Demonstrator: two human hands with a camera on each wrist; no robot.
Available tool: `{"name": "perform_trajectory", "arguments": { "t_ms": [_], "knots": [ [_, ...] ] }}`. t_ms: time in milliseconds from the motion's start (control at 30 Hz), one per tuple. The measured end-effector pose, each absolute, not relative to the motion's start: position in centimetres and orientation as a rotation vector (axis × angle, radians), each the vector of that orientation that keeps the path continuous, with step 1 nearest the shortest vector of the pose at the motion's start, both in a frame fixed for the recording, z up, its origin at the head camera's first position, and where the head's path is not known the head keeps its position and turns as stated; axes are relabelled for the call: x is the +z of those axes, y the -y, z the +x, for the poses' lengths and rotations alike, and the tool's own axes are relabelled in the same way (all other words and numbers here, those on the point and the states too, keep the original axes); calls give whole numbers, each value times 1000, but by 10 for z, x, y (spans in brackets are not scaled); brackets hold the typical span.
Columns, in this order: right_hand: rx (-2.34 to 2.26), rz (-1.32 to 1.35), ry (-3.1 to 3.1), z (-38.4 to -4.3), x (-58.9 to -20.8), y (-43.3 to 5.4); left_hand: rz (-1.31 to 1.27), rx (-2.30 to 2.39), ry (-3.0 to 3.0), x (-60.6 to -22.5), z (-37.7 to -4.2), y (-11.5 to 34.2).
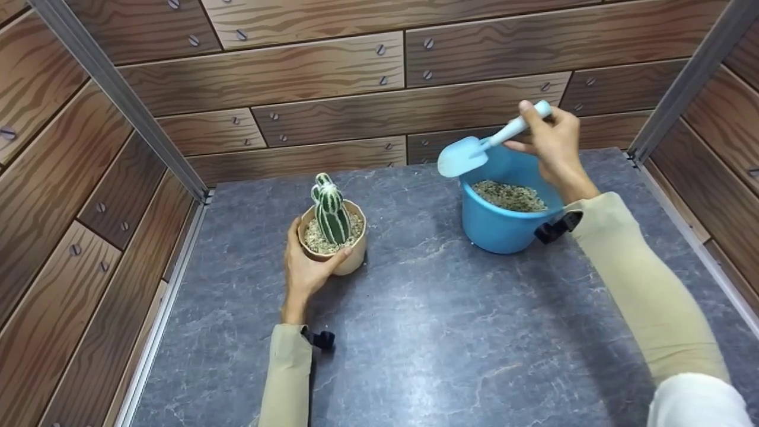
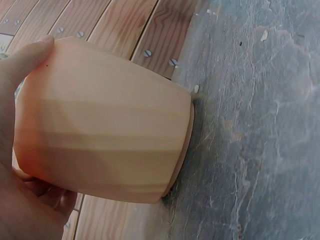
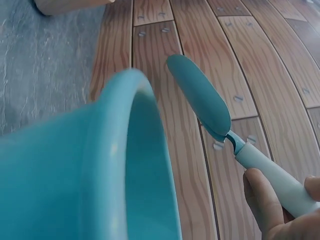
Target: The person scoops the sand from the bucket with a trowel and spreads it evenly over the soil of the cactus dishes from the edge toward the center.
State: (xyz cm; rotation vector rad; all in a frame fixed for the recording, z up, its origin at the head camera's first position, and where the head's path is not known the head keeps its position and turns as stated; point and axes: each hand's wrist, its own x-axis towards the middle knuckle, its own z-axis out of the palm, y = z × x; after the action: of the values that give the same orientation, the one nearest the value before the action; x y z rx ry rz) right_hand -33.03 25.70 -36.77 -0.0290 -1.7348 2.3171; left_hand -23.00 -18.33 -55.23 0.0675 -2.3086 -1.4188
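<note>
A green cactus [image 1: 332,216] with pale ribs stands in a beige pot [image 2: 110,125] filled with light gravel. My left hand [image 1: 305,267] holds this pot from its near left side, thumb and fingers spread round the upper wall. In my right hand [image 1: 556,139] is the pale handle of a light-blue trowel [image 1: 462,157], gripped above the far rim of a blue bucket [image 1: 498,228]. The trowel's blade points left, and its underside faces the right wrist view. Grainy soil mix [image 1: 513,197] lies inside the bucket.
The grey marbled tabletop [image 1: 415,332] carries the pot and bucket, with small crumbs scattered on it. Wood-patterned panels [image 1: 332,71] enclose the back and both sides, framed by metal posts [image 1: 118,95] at the corners.
</note>
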Motion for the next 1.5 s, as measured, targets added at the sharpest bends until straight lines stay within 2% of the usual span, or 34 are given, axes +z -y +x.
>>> {"name": "perform_trajectory", "arguments": {
  "t_ms": [500, 900, 1500],
  "knots": [
    [2342, -140, 1725, -328, -378, -308, 52, -1431, 2308, -552, -230, 183],
    [2338, -221, 1765, -330, -392, -326, 50, -1452, 2310, -552, -229, 184],
    [1699, -195, 2328, -326, -413, -334, 46, -1426, 2305, -554, -230, 184]
  ]
}}
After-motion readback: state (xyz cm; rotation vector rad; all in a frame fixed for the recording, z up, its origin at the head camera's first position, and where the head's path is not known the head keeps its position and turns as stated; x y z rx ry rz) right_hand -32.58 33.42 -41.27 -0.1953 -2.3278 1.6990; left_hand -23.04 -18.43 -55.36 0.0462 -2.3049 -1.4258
